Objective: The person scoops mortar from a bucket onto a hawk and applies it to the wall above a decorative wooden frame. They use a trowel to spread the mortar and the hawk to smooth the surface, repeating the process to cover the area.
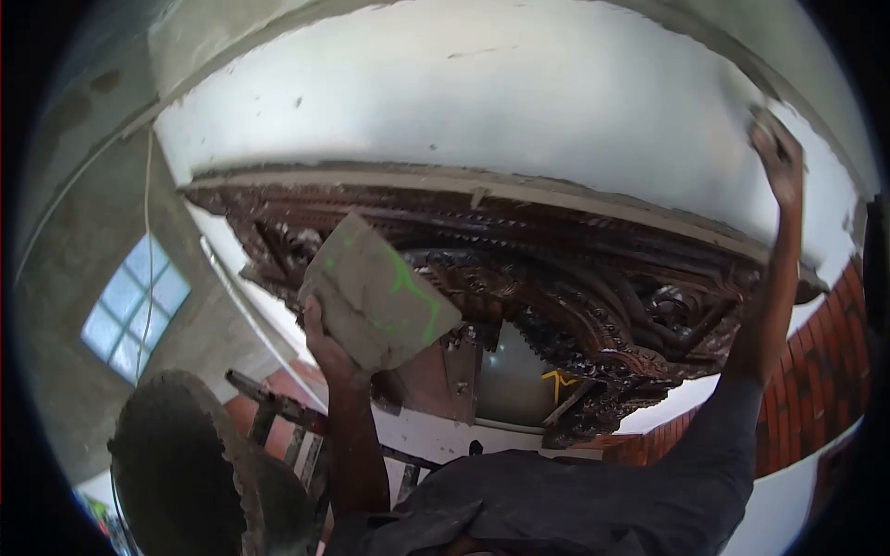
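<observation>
My left hand (332, 350) is closed on the lower left edge of a flat grey board (385, 292), smeared with mortar and marked with bright green lines. The board is tilted in front of the dark carved woodwork (593, 306). High at the right, my right hand (781, 159) is raised against the white wall band (464, 83), near its upper edge. Its fingers are bent around something small and greyish that motion blur hides. Mortar edges the white band along its top and bottom.
A round mortar-crusted container (176, 463) stands at the lower left, beside a ladder-like frame (287, 417). A cable (148, 241) hangs before a paned window (136, 306). Red brickwork (825, 371) is at the right, and a grey ledge (445, 178) tops the woodwork.
</observation>
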A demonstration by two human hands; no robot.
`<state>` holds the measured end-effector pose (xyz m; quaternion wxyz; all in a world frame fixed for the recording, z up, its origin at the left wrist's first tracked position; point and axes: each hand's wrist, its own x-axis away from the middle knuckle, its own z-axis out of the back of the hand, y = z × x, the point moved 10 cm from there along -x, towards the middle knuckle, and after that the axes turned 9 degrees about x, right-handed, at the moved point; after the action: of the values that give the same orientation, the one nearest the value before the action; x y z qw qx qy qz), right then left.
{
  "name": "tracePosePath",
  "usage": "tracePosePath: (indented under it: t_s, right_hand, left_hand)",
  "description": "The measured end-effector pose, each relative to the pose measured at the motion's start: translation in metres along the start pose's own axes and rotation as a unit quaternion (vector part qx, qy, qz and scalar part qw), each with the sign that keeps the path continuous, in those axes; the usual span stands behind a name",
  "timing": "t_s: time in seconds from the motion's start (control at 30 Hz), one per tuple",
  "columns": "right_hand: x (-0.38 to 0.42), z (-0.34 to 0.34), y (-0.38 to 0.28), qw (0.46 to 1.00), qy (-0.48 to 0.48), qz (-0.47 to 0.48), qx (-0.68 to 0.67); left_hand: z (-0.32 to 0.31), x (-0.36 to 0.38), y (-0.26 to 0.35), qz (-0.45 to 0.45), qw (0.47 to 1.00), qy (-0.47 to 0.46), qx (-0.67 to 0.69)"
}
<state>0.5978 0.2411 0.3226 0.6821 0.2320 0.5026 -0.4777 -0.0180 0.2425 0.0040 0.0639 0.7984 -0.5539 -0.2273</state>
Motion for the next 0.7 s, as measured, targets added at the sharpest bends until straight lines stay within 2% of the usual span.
tracePosePath:
  t_s: [0.03,0.07,0.13,0.23,0.27,0.3,0.33,0.37,0.4,0.47,0.5,0.53,0.6,0.7]
  right_hand:
    - [0.023,0.003,-0.002,0.999,0.004,-0.024,0.025]
    - [0.047,-0.003,0.008,0.995,-0.053,-0.059,0.057]
    - [0.104,-0.034,-0.059,0.997,-0.057,-0.056,0.009]
    - [0.181,-0.109,-0.148,0.985,-0.115,0.021,0.13]
    - [0.207,-0.148,-0.16,0.976,-0.21,-0.048,-0.001]
    - [0.231,-0.177,-0.183,0.958,-0.232,-0.073,-0.15]
    - [0.246,-0.198,-0.21,0.949,-0.269,-0.055,-0.153]
    - [0.254,-0.212,-0.235,0.95,-0.248,-0.041,-0.183]
    - [0.26,-0.223,-0.256,0.95,-0.228,-0.025,-0.213]
    - [0.282,-0.253,-0.27,0.922,-0.282,-0.109,-0.243]
    - [0.29,-0.266,-0.275,0.903,-0.309,-0.15,-0.257]
    - [0.283,-0.264,-0.292,0.923,-0.262,-0.095,-0.265]
    - [0.274,-0.252,-0.322,0.947,-0.165,0.013,-0.276]
    - [0.266,-0.269,-0.338,0.922,-0.25,-0.013,-0.296]
  left_hand:
    - [0.002,-0.006,0.0,-0.002,1.0,0.0,0.009]
    - [0.005,-0.007,0.002,-0.005,1.0,0.003,0.016]
    - [0.001,-0.011,0.013,-0.067,0.998,0.017,-0.005]
    - [-0.035,-0.014,0.024,-0.137,0.99,-0.008,0.003]
    - [-0.045,-0.013,0.027,-0.158,0.987,-0.02,0.014]
    - [-0.039,-0.011,0.035,-0.219,0.974,0.018,-0.047]
    - [-0.031,-0.011,0.043,-0.281,0.952,0.054,-0.105]
    - [-0.025,-0.007,0.053,-0.34,0.922,0.091,-0.164]
    - [-0.023,-0.011,0.054,-0.337,0.929,0.072,-0.139]
    - [-0.018,-0.015,0.056,-0.33,0.939,0.033,-0.088]
    - [-0.009,-0.011,0.06,-0.369,0.908,0.044,-0.196]
    - [0.006,-0.006,0.061,-0.402,0.863,0.056,-0.301]
    - [0.016,-0.003,0.063,-0.41,0.835,0.069,-0.36]
    - [0.009,-0.003,0.058,-0.351,0.912,0.029,-0.211]
